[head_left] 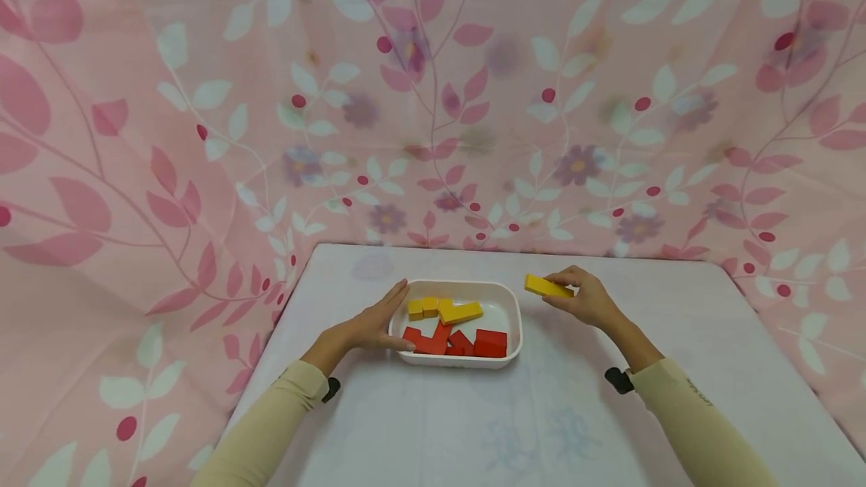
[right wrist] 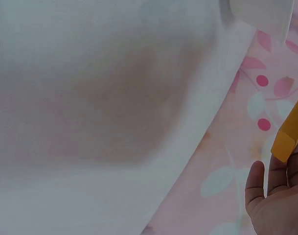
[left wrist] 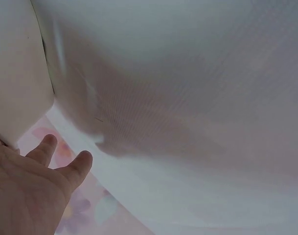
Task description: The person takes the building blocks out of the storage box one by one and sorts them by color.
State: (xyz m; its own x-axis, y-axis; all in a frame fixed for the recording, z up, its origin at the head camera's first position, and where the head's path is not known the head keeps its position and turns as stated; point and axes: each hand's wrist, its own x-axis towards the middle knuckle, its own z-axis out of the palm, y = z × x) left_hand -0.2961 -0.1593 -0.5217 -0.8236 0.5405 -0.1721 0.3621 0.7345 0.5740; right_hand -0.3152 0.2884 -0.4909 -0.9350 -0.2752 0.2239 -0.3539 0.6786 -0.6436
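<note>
A white tray with rounded corners stands on the table, holding several yellow and red blocks. My left hand rests against the tray's left end, thumb by the front rim and fingers stretched along the side. In the left wrist view, two straight fingers of the left hand show beside the tray wall. Right of the tray, my right hand pinches a long yellow block above the table. The right wrist view catches that hand and the block's end at its edge.
Yellow blocks lie towards the tray's back and red blocks along its front. A white cloth covers the table. Pink floral fabric hangs behind the table and at its sides.
</note>
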